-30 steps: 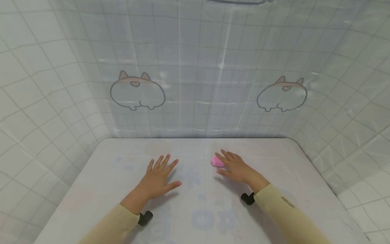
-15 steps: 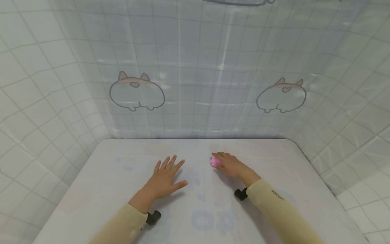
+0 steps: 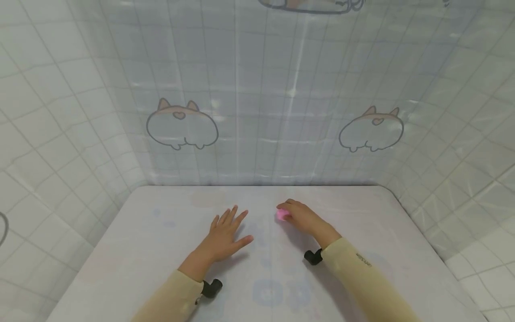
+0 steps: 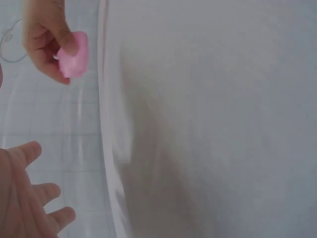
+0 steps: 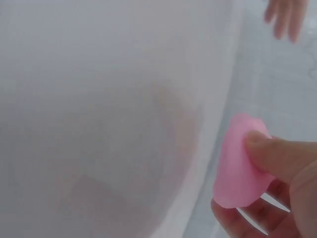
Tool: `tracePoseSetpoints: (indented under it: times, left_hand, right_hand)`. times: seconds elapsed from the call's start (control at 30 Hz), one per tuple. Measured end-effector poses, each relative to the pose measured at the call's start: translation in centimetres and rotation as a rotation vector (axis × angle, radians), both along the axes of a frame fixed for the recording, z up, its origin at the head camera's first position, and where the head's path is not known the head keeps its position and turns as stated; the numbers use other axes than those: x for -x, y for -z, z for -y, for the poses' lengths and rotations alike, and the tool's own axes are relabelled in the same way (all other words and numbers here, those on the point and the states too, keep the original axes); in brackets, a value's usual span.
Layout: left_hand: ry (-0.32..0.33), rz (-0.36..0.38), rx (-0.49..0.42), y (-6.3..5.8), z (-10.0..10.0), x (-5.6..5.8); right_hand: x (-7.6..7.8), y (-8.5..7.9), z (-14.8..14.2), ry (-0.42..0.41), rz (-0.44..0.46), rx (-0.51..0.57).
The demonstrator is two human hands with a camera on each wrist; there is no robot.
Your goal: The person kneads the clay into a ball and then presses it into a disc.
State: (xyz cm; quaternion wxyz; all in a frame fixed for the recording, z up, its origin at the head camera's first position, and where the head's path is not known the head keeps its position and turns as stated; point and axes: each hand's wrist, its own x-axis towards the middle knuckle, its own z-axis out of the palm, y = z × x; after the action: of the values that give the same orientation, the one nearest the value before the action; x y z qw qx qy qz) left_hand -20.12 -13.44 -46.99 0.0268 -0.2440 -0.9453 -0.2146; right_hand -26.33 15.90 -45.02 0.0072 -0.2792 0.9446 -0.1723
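Note:
A small smooth pink lump, rounded with a flattened edge, is pinched in my right hand. In the right wrist view the thumb presses one face while the curled fingers support the other side. The same pink lump shows in the left wrist view, part of it hidden by the thumb. To the left, my left hand hovers over the table with its fingers spread and holds nothing. Its palm and several fingertips appear at the lower left of the left wrist view.
Both hands are above a white table with faint pastel prints. A gridded curtain with cartoon animal drawings rises behind the far edge and along both sides. Dark wrist cameras stick out from beige sleeves.
My right hand has closed its fingers and thumb on the pink lump and shifted slightly left with it. The left hand has drifted a little to the right, fingers still spread.

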Motion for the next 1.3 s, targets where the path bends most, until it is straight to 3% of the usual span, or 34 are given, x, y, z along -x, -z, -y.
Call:
tracePoseSetpoints:
  times: [0.23,0.43,0.6,0.8,1.03,1.1,1.3]
  left_hand:
    - [0.006,0.074,-0.099,-0.5,-1.5,0.6]
    - [0.014,0.078,-0.212,-0.5,-2.5,1.3]
    - [0.035,0.079,-0.372,-0.7,-3.4,1.6]
    - [0.066,0.155,-0.602,-0.9,-4.7,1.9]
    - [0.065,0.232,-0.759,-0.9,-5.7,1.9]
    - [0.082,0.252,-0.842,-0.9,-6.0,2.0]
    - [0.166,0.383,-1.226,-0.8,-7.1,2.6]
  right_hand:
    - [-0.8,-0.4,0.2,-0.02,-0.12,0.133]
    - [-1.8,-0.7,1.0,0.015,-0.149,0.296]
    - [-2.3,-0.8,1.7,-0.021,-0.2,0.412]
    - [-2.8,-1.1,2.3,-0.05,-0.3,0.521]
    - [-3.6,-0.8,3.8,-0.089,-0.381,0.641]
    - [-3.9,-0.6,4.2,-0.08,-0.374,0.666]
    - [-4.7,-0.3,5.4,-0.061,-0.322,0.742]
